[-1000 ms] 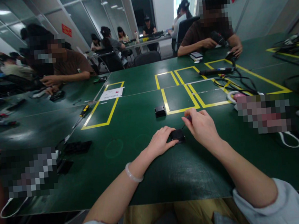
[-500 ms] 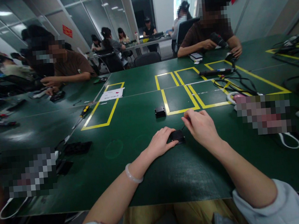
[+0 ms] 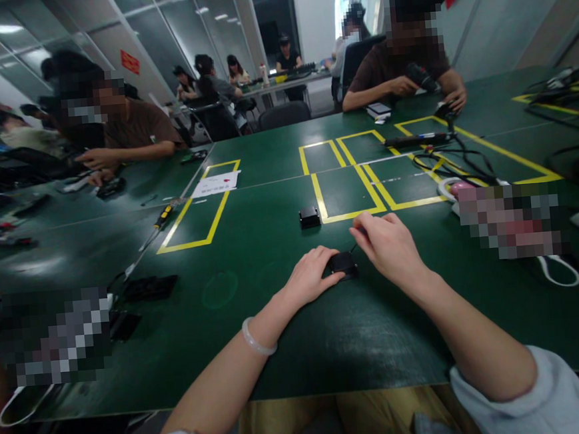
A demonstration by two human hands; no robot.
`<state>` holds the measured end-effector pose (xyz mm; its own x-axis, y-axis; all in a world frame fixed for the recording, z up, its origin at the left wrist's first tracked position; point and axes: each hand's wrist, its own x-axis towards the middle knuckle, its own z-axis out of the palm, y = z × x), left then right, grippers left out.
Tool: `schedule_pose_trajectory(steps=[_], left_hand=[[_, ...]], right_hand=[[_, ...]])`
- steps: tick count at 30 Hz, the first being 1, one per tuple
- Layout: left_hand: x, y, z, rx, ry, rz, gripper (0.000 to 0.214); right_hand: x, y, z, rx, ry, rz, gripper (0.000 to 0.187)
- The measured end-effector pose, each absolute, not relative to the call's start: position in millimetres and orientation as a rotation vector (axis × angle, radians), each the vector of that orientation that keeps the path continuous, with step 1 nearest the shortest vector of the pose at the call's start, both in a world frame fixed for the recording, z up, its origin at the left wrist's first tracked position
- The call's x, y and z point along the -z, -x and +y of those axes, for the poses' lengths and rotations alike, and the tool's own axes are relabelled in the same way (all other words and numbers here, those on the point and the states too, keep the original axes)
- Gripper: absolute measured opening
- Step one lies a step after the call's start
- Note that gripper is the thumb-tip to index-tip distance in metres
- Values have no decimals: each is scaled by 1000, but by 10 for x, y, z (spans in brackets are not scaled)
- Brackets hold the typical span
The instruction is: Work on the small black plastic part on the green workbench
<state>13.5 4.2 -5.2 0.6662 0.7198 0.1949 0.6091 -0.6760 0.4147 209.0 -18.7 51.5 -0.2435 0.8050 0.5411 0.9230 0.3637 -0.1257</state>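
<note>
The green tabletop is marked with rectangles of yellow tape. A white sheet is laid across the left rectangle; a yellow-and-black screwdriver is placed beside it. A small black box and a black square case are positioned centrally.

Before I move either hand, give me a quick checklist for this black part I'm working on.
1. Left hand steadying the near black part: ok, fingers and thumb are around its left side.
2. Right hand on the thin dark rod: ok, the fingertips appear pinched at its upper end.
3. Rod tip seated in the part: cannot tell, too small to see.
4. Second black part apart from the hands: ok, it sits beyond them, beside the yellow tape.
5. Yellow-and-black screwdriver out of the way: ok, it lies well to the left.
</note>
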Motion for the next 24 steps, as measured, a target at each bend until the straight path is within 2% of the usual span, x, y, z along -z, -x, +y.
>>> schedule_pose_trajectory(steps=[7,15,24], left_hand=[[32,-131,35,-499,-2555,1048,35],[22,-134,34,-494,-2552,1055,34],[28,-128,32,-495,-2560,1050,36]], right_hand=[[-529,-2091,-179,316,1533,-2085,15],[-512,-2101,-162,352,1557,-2082,22],[-557,-2084,-196,309,1507,-2111,11]])
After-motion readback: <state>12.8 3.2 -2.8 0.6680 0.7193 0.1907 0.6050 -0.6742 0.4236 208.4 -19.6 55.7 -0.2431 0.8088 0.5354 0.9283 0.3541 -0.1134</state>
